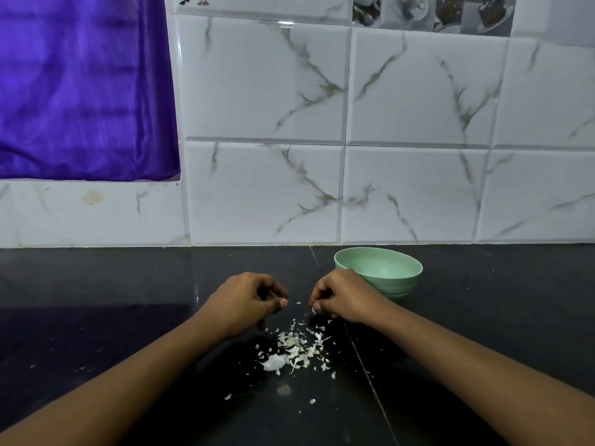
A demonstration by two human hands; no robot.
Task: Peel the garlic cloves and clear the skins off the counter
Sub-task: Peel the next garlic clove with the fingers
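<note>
A pile of white garlic skins (pixel 297 347) lies scattered on the black counter (pixel 128 317) between my forearms. A larger white piece (pixel 274 362), clove or husk, sits at the pile's left edge. My left hand (pixel 248 300) hovers just beyond the pile with its fingers curled and thumb against them; nothing shows in it. My right hand (pixel 343 299) is curled the same way a little to the right, and a tiny white skin bit shows at its thumb tip. A green bowl (pixel 402 278) stands right behind my right hand; its visible inside looks bare.
The marble-patterned tiled wall (pixel 354 188) rises at the back of the counter. A purple cloth (pixel 83 91) hangs at the upper left. Stray skin flakes (pixel 228 396) lie nearer to me, and a seam (pixel 363 365) runs through the counter.
</note>
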